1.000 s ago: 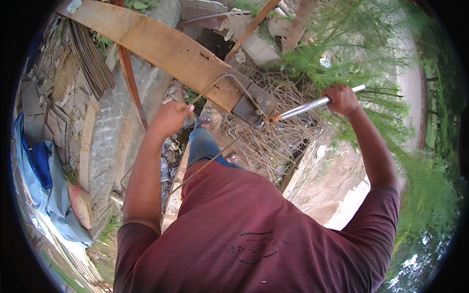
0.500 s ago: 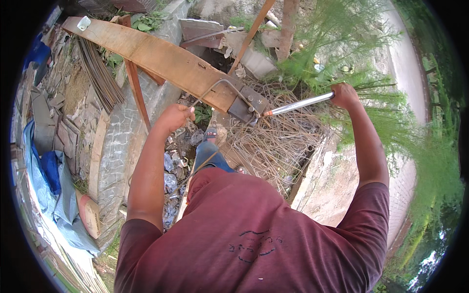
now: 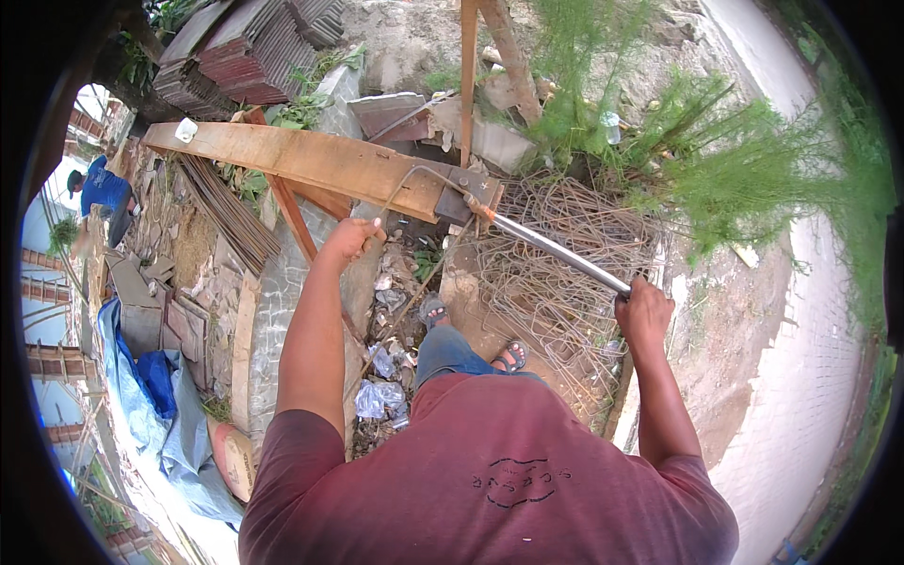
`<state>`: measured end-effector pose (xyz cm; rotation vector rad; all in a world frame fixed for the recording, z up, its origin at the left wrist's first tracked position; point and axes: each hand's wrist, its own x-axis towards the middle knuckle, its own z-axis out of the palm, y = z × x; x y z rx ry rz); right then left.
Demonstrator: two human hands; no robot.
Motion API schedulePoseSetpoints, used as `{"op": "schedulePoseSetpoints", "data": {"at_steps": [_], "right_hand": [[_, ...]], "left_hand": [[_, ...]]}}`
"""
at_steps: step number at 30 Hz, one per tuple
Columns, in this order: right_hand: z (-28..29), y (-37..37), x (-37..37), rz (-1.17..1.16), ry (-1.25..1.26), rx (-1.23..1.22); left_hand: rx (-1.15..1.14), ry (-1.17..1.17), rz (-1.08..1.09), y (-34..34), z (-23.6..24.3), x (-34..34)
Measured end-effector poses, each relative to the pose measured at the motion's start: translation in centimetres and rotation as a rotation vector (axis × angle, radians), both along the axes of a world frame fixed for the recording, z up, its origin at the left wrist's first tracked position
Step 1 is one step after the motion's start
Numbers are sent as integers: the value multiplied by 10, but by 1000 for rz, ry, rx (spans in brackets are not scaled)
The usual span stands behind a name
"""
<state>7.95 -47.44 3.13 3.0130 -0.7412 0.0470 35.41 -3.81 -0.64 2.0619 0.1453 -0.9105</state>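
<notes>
left grip (image 3: 350, 239) closed on a bent metal rod (image 3: 395, 194), right grip (image 3: 645, 309) wrapped around a silver pipe (image 3: 560, 254), wooden bench (image 3: 292, 154) at far left

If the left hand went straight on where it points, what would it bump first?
Besides the bent rod it holds, the left hand would probably meet the wooden plank; depth is unclear.

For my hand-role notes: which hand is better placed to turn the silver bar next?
Probably the right hand: it grips the silver bar near its outer end, while the left hand holds the bent rod.
</notes>
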Motion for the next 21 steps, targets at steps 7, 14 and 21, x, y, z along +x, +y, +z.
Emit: {"op": "schedulePoseSetpoints", "data": {"at_steps": [7,14,21], "right_hand": [[35,-44,-1,141,310,322],[32,-6,-7,-15,141,282],[-11,171,-78,-275,-268,196]], "left_hand": [[-55,-45,-57,-8,1,8],[-126,-24,-43,6,-2,11],[-232,80,-8,13,-8,13]]}}
